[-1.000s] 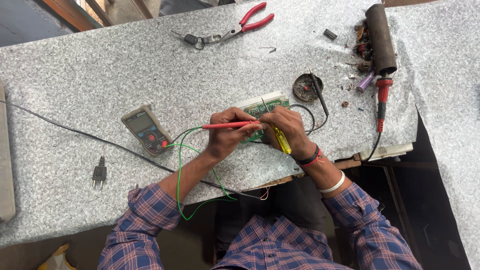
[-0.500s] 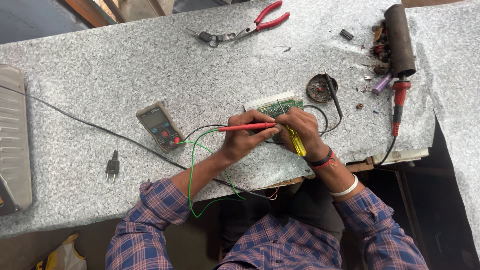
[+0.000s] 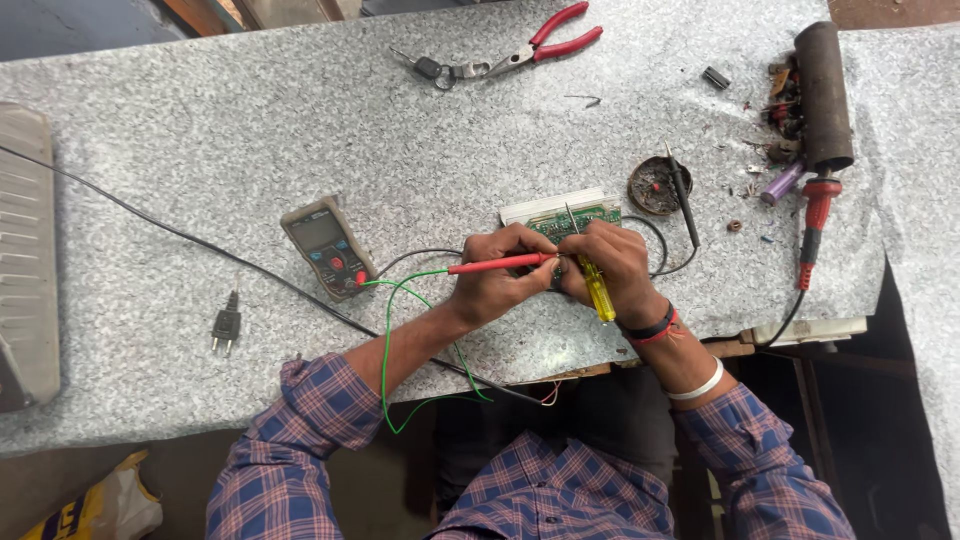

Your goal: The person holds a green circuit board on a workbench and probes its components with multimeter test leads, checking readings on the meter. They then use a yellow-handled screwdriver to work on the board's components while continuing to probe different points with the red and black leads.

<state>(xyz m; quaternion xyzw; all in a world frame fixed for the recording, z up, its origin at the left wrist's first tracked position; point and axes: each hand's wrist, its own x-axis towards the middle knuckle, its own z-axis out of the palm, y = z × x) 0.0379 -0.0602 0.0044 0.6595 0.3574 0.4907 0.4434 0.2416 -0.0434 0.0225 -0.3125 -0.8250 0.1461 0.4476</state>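
Note:
A green circuit board (image 3: 572, 220) in a white frame lies on the speckled grey bench. My left hand (image 3: 500, 280) grips a red test probe (image 3: 497, 264) lying level, its tip at the board. My right hand (image 3: 612, 268) holds a yellow-handled screwdriver (image 3: 598, 288), its metal shaft pointing up onto the board. Both hands meet over the board's near edge and hide part of it. A grey multimeter (image 3: 327, 246) rests to the left, with green and black leads running from it toward my hands.
Red-handled pliers (image 3: 545, 42) and keys lie at the far edge. A soldering iron (image 3: 682, 195) rests on a round tin, near a dark cylinder (image 3: 823, 95) and debris. A black cable and plug (image 3: 226, 325) cross the left side. A grey ribbed panel (image 3: 25, 255) sits far left.
The view has shifted, so the bench contents sit further right and the ribbed panel has come into sight at left. My hands stay on the board with probe and screwdriver.

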